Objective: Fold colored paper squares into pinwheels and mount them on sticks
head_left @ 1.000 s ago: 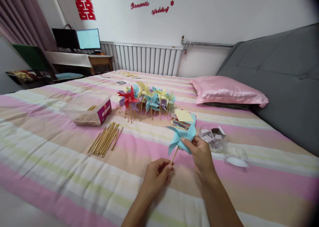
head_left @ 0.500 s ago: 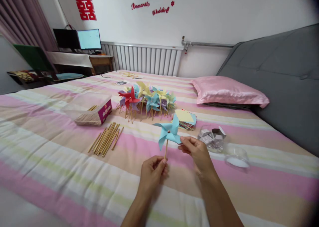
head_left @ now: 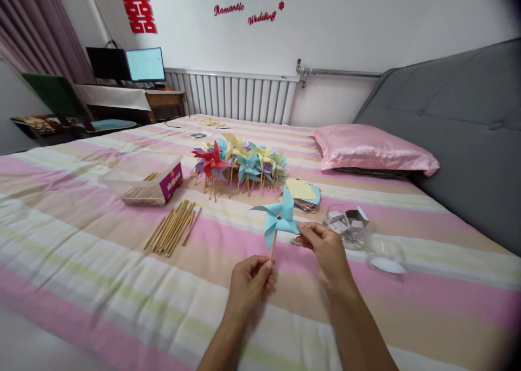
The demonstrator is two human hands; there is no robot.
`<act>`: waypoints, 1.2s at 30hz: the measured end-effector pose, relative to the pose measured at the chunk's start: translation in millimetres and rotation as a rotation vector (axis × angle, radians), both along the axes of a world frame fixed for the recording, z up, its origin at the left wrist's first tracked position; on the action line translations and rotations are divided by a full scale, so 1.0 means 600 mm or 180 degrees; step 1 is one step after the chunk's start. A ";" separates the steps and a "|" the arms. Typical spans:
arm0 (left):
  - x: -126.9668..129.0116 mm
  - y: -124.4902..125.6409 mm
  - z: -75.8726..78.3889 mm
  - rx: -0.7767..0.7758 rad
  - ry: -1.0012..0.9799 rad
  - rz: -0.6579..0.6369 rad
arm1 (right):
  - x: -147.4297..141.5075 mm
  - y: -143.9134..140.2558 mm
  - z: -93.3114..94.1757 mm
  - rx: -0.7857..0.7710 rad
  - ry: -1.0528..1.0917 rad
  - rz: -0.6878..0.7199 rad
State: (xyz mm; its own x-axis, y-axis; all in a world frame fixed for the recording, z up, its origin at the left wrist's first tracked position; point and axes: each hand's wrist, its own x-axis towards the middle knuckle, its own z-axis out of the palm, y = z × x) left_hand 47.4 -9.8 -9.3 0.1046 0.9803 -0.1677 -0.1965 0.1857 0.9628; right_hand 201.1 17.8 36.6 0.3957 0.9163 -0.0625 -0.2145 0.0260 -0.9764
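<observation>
A light blue paper pinwheel (head_left: pixel 278 217) on a thin wooden stick stands upright above the striped bed cover. My left hand (head_left: pixel 249 282) pinches the bottom of the stick. My right hand (head_left: pixel 323 247) touches the pinwheel's right blade with its fingertips. Behind them lies a heap of finished pinwheels (head_left: pixel 238 162) in red, yellow, blue and purple. A bundle of loose wooden sticks (head_left: pixel 173 227) lies to the left.
A stack of coloured paper squares (head_left: pixel 302 195) sits beyond my right hand. A clear jar (head_left: pixel 348 227) with small boxes and its lid (head_left: pixel 386 257) lie at the right. A stick box (head_left: pixel 150 183) rests at the left. Pink pillow (head_left: pixel 372 151) against a grey headboard.
The pinwheel was turned from tilted and partly behind my right hand to upright and facing me. Its blades have rotated slightly in the last half second.
</observation>
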 end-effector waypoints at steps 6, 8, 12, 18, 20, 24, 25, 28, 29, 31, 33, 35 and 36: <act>0.001 -0.004 0.005 -0.0056 0.0037 -0.0109 | 0.007 0.000 0.004 -0.0026 0.0042 -0.0269; 0.001 -0.005 0.005 -0.0026 0.0050 -0.0179 | 0.010 0.000 0.005 -0.0042 0.0043 -0.0322; 0.002 -0.005 0.003 -0.0010 0.0122 -0.0244 | 0.014 0.002 0.005 -0.0043 0.0042 -0.0377; 0.000 -0.005 -0.001 0.0010 0.0210 -0.0302 | 0.017 0.005 0.004 -0.0024 0.0046 -0.0502; 0.000 -0.005 -0.001 0.0014 0.0250 -0.0346 | 0.017 0.004 0.004 -0.0018 0.0051 -0.0534; -0.001 -0.005 0.002 -0.0005 0.0261 -0.0405 | 0.019 0.002 0.004 0.0015 0.0079 -0.0541; 0.000 -0.006 0.002 -0.0015 0.0254 -0.0403 | 0.019 0.002 0.005 0.0029 0.0091 -0.0545; 0.001 -0.007 0.004 -0.0050 0.0217 -0.0312 | 0.019 0.001 0.008 0.0060 0.0252 -0.0466; 0.002 -0.007 0.005 -0.0068 0.0181 -0.0264 | 0.019 0.000 0.009 0.0058 0.0358 -0.0390; 0.004 -0.008 0.006 -0.0117 0.0036 -0.0134 | 0.016 -0.001 0.010 0.0019 0.0553 -0.0153; 0.005 -0.007 0.006 -0.0172 -0.0115 -0.0022 | 0.012 -0.002 0.008 -0.0053 0.0596 0.0154; 0.005 -0.006 0.006 -0.0190 -0.0169 0.0043 | 0.007 -0.003 0.005 -0.0102 0.0474 0.0430; 0.004 -0.006 0.005 -0.0182 -0.0159 0.0050 | 0.004 -0.004 0.004 -0.0111 0.0395 0.0536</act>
